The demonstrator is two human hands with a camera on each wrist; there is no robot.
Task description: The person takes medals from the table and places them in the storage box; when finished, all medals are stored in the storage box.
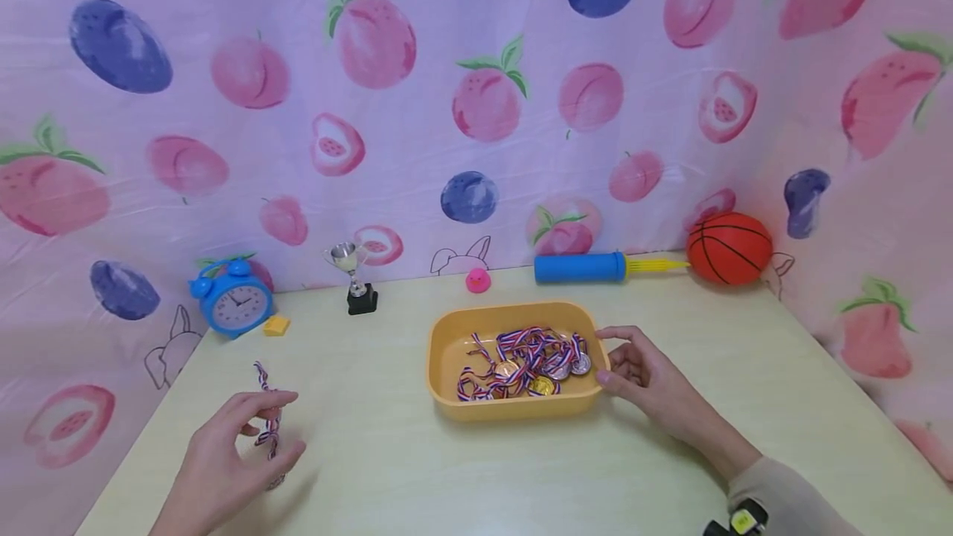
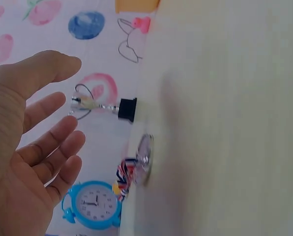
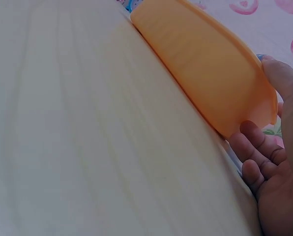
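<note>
My left hand (image 1: 231, 453) hovers over a medal on a striped ribbon (image 1: 270, 435) at the table's left, fingers spread and relaxed, holding nothing. The left wrist view shows the hand (image 2: 33, 132) apart from the medal's disc (image 2: 144, 156) and bunched ribbon. A yellow-orange plastic tray (image 1: 514, 412) stands at the centre. Inside it lie several medals (image 1: 543, 386) with tangled red, white and blue ribbons. My right hand (image 1: 648, 379) holds the tray's right end. In the right wrist view its thumb (image 3: 279, 73) touches the rim, with curled fingers (image 3: 254, 145) by the outer wall.
Along the back stand a blue alarm clock (image 1: 237, 302), a yellow block (image 1: 276, 325), a silver trophy cup (image 1: 353, 271) and a pink rubber duck (image 1: 478, 279). Farther right lie a blue hand pump (image 1: 581, 268) and an orange basketball (image 1: 730, 248). Fruit-print cloth (image 1: 402, 147) hangs behind the table.
</note>
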